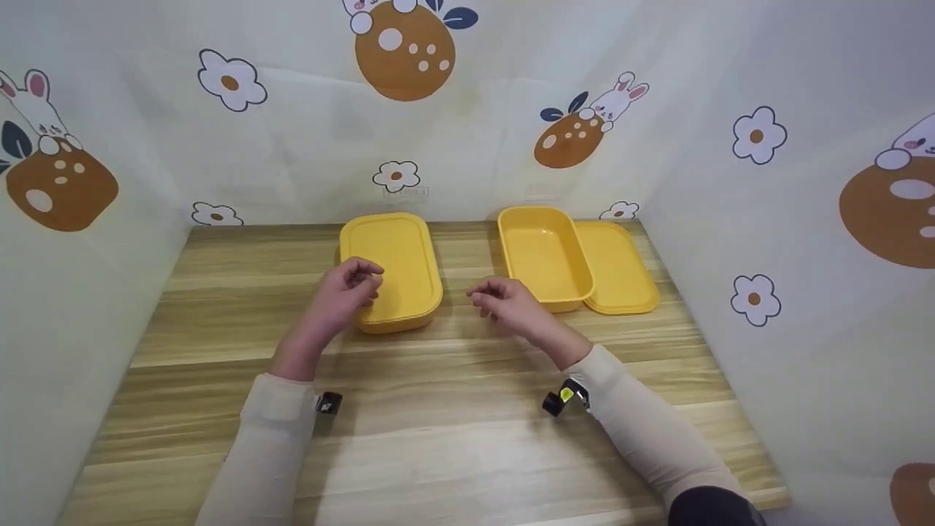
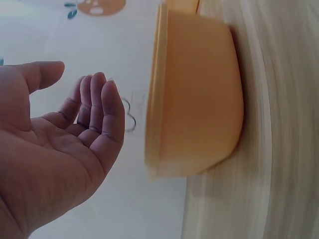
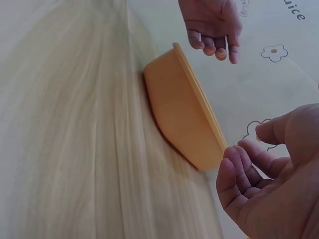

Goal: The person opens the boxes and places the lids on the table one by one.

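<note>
A yellow lidded box point(image 1: 398, 256) stands left of centre near the back of the table, its lid on top. My left hand point(image 1: 343, 292) hovers over the near left part of that lid; in the left wrist view a gap shows between its loosely bent fingers point(image 2: 112, 109) and the box point(image 2: 199, 94). To the right is an open yellow box point(image 1: 544, 252) with nothing seen inside. A loose yellow lid point(image 1: 621, 267) lies beside it, partly hidden by its wall. Between the two boxes, nearer the open one, hangs my right hand point(image 1: 511, 307), fingers loosely curled and holding nothing.
The wood-grain table point(image 1: 438, 424) stretches toward me. Pale patterned cloth walls point(image 1: 307, 131) rise at the back and both sides, close behind the boxes. Small black cameras point(image 1: 330, 402) are strapped at both wrists.
</note>
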A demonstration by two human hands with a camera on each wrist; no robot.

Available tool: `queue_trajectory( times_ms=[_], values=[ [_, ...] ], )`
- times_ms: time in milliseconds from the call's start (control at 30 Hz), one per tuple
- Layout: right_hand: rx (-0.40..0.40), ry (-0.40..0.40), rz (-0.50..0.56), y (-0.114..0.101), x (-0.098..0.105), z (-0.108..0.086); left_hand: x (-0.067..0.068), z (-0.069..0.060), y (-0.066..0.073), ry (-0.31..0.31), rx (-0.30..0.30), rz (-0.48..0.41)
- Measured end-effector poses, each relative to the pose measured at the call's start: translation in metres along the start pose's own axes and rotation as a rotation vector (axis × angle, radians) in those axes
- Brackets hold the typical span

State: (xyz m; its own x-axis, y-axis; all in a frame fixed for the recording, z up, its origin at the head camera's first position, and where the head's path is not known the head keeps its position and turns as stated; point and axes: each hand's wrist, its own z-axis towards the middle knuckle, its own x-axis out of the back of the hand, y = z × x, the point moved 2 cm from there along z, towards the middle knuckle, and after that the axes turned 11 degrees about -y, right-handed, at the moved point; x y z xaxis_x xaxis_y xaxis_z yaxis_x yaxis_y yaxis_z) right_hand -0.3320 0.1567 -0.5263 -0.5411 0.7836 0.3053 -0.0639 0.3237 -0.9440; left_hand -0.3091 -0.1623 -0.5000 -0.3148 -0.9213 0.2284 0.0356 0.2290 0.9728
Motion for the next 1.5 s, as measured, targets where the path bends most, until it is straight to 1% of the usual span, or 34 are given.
queue_trajectory(
  times_ms=[133, 300, 367, 500, 633, 733, 833, 967, 1033, 1100, 1167, 1333, 1400, 1500],
  values=[
    [0.002, -0.002, 0.036, -0.001, -0.002, 0.013, 0.016, 0.004, -0.01, 0.075, 0.022, -0.045],
    [-0.03, 0.026, 0.101, 0.001, -0.001, 0.026, 0.031, 0.009, -0.02, 0.12, 0.076, -0.119],
    [-0.051, 0.031, 0.115, 0.001, -0.001, 0.029, 0.037, 0.012, -0.024, 0.132, 0.096, -0.131],
    [-0.059, 0.025, 0.117, 0.003, -0.004, 0.038, 0.048, 0.018, -0.03, 0.151, 0.129, -0.115],
    [-0.053, 0.023, 0.11, 0.003, -0.008, 0.044, 0.057, 0.027, -0.033, 0.185, 0.144, -0.092],
    [-0.067, 0.026, 0.139, 0.003, -0.012, 0.047, 0.058, 0.037, -0.035, 0.229, 0.147, -0.089],
    [-0.081, 0.023, 0.203, 0.005, -0.016, 0.048, 0.059, 0.047, -0.039, 0.277, 0.162, -0.092],
    [-0.091, 0.003, 0.246, 0.006, -0.02, 0.051, 0.063, 0.061, -0.046, 0.345, 0.193, -0.048],
    [-0.097, -0.007, 0.253, 0.008, -0.022, 0.052, 0.066, 0.067, -0.049, 0.368, 0.212, -0.01],
    [-0.104, -0.011, 0.258, 0.009, -0.024, 0.054, 0.07, 0.073, -0.051, 0.373, 0.228, 0.005],
    [-0.106, -0.008, 0.277, 0.01, -0.025, 0.056, 0.073, 0.079, -0.053, 0.359, 0.248, 0.017],
    [-0.107, 0.007, 0.34, 0.009, -0.028, 0.06, 0.081, 0.093, -0.058, 0.278, 0.306, 0.062],
    [-0.107, 0.003, 0.355, 0.008, -0.031, 0.062, 0.084, 0.097, -0.06, 0.245, 0.307, 0.078],
    [-0.111, -0.008, 0.365, 0.007, -0.037, 0.065, 0.087, 0.102, -0.064, 0.206, 0.274, 0.082]
  ],
)
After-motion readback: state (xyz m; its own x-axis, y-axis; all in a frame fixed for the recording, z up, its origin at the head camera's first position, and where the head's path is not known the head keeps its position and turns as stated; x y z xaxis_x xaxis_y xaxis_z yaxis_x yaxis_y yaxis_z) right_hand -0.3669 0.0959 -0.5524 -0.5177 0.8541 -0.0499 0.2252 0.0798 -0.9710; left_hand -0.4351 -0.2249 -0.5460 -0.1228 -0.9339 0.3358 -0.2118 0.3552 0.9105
